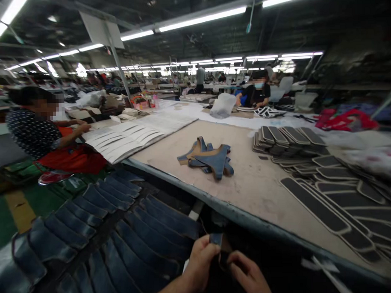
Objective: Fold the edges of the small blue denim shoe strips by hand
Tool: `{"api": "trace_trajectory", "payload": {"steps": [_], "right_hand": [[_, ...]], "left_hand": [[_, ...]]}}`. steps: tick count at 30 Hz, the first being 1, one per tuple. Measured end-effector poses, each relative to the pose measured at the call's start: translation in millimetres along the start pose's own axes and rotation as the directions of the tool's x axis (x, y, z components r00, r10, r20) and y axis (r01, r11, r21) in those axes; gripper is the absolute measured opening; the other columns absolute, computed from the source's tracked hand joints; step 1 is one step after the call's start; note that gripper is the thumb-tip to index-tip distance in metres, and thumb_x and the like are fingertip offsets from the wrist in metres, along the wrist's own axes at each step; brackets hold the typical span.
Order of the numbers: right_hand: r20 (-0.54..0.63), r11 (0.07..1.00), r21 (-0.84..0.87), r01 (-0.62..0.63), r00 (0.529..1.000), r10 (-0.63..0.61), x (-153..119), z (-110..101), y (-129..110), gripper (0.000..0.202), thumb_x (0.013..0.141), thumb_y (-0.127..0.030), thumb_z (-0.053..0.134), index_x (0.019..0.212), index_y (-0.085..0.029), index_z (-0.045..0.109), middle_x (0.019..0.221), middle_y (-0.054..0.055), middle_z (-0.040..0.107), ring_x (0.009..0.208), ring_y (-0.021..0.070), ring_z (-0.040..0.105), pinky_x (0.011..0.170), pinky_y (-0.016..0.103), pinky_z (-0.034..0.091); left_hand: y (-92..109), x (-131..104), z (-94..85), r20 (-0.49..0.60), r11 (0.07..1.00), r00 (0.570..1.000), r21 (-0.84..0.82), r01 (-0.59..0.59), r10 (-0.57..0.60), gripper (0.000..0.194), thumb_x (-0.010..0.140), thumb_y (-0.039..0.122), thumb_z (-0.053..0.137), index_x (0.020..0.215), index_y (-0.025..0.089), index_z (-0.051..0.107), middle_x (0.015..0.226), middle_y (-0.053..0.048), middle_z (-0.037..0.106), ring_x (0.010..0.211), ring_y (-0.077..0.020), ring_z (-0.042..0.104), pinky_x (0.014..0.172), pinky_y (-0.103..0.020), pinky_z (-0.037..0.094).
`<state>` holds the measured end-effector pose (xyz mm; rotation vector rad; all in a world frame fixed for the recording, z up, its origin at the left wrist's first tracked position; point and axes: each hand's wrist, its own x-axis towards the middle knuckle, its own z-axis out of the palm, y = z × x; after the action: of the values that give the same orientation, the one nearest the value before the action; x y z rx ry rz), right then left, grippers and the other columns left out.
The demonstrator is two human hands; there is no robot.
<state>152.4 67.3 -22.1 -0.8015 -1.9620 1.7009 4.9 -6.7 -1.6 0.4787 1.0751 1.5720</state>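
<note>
Pinching a small blue denim piece [217, 239] at the bottom edge of the view, the left hand [199, 266] has its grip clenched on the cloth, thumb and fingers folded over its lower end. The right hand [248, 275] meets it from the other side, fingertips curled in against the same piece, though the dark shadow there hides how much of it they actually grasp. The denim piece sits low, in front of the near edge of the counter [255, 191] and below its level.

To the left of the hands, rows of overlapping blue denim strips [99, 235] lie fanned out on a lower surface (each one lapping the next like roof tiles). On the counter, a small heap of denim-and-tan cut parts [208, 158] lies near the middle, well apart from the hands. To its right stand stacks of dark insoles with pale edging [288, 139], and more of them spread flat toward the near right corner. Farther left, white cut pieces [127, 138] lie in rows, where a seated person in a dotted top [34, 130] reaches toward them. Another person in a face mask [257, 93] works at the far end.
</note>
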Motion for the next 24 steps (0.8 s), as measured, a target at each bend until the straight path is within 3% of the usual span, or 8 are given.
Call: {"api": "trace_trajectory", "payload": {"steps": [3,5,8,12,16,24], "right_hand": [[-0.015,0.981,-0.15,0.126,0.992,-0.129,-8,9,2,0.018,0.084,-0.033,0.056,0.082,-0.016,0.061,0.076,0.002,0.057,0.074,0.0164,0.052,0.068,0.025,0.04],[-0.017,0.964,-0.212,0.158,0.986,-0.165,-13,12,0,0.015,0.084,-0.03,0.056,0.079,-0.016,0.061,0.076,0.002,0.058,0.073,0.0158,0.053,0.068,0.025,0.04],[-0.047,0.953,-0.233,0.196,0.976,-0.213,-20,14,-2,0.02,0.085,-0.032,0.055,0.074,-0.017,0.061,0.073,0.001,0.058,0.071,0.0158,0.053,0.067,0.026,0.039],[-0.042,0.948,-0.225,0.226,0.97,-0.241,-28,16,-1,0.026,0.089,-0.037,0.052,0.075,-0.017,0.063,0.074,0.002,0.058,0.072,0.0167,0.054,0.067,0.027,0.04],[-0.027,0.952,-0.189,0.24,0.968,-0.249,-34,15,-1,0.029,0.089,-0.04,0.052,0.074,-0.017,0.062,0.074,0.002,0.058,0.071,0.0164,0.053,0.065,0.027,0.041],[0.059,0.923,-0.156,0.352,0.936,-0.347,-34,2,4,0.026,0.091,-0.038,0.05,0.083,-0.017,0.065,0.084,0.004,0.059,0.08,0.0178,0.056,0.073,0.029,0.043]], "left_hand": [[-1,-10,1.9,0.027,0.996,0.997,-0.06,-0.068,0.07,0.013,0.078,0.02,0.061,0.07,0.011,0.057,0.057,0.003,0.051,0.053,-0.0066,0.042,0.054,-0.02,0.033],[1,-17,2.4,0.08,0.994,0.996,-0.106,-0.02,0.029,0.015,0.078,0.024,0.065,0.075,0.01,0.06,0.061,0.002,0.054,0.056,-0.007,0.045,0.057,-0.02,0.035],[4,-27,1.1,0.129,0.988,0.992,-0.155,0.028,-0.008,0.02,0.079,0.028,0.066,0.082,0.009,0.063,0.07,-0.002,0.06,0.064,-0.0095,0.051,0.064,-0.021,0.039],[4,-38,0.5,0.185,0.983,0.982,-0.181,0.008,0.027,0.018,0.081,0.026,0.062,0.084,0.009,0.065,0.08,-0.006,0.063,0.073,-0.0128,0.055,0.071,-0.024,0.042],[3,-44,3.9,0.264,0.993,0.964,-0.12,0.021,0.012,0.013,0.079,0.02,0.063,0.084,0.008,0.064,0.076,-0.005,0.061,0.07,-0.0119,0.053,0.068,-0.024,0.04],[-4,-29,12.7,0.119,0.998,0.991,-0.002,-0.056,0.056,0.009,0.072,0.019,0.065,0.074,0.01,0.063,0.062,-0.001,0.056,0.057,-0.0096,0.047,0.057,-0.023,0.037]]}}
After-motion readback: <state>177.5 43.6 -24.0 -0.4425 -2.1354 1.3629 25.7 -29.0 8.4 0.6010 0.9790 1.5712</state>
